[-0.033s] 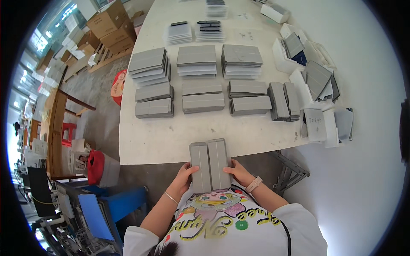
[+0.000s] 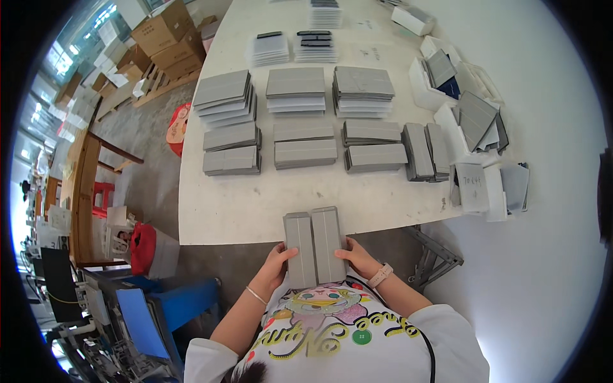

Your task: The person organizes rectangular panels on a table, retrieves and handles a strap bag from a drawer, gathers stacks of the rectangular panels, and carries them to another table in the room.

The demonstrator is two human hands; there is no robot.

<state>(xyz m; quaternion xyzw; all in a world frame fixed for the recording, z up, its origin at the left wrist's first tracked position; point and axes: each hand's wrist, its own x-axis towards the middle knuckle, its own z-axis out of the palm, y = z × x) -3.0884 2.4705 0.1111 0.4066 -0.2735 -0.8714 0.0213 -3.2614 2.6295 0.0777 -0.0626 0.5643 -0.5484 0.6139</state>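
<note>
I hold a flat grey folding cover [image 2: 313, 246], its two ribbed panels lying side by side, at the near edge of the white table [image 2: 249, 210]. My left hand [image 2: 276, 263] grips its left edge near the lower end. My right hand [image 2: 359, 256], with a pale wristband, grips its right edge. The cover's far end rests over the table edge and its near end sits against my chest. Both hands are closed on it.
Several stacks of similar grey covers [image 2: 305, 147] lie in rows across the table. White boxes and loose grey pieces [image 2: 469, 127] crowd the right side. Cardboard boxes [image 2: 169, 38] stand far left; a red bag [image 2: 143, 247] and a blue seat [image 2: 137, 319] sit on the floor to my left.
</note>
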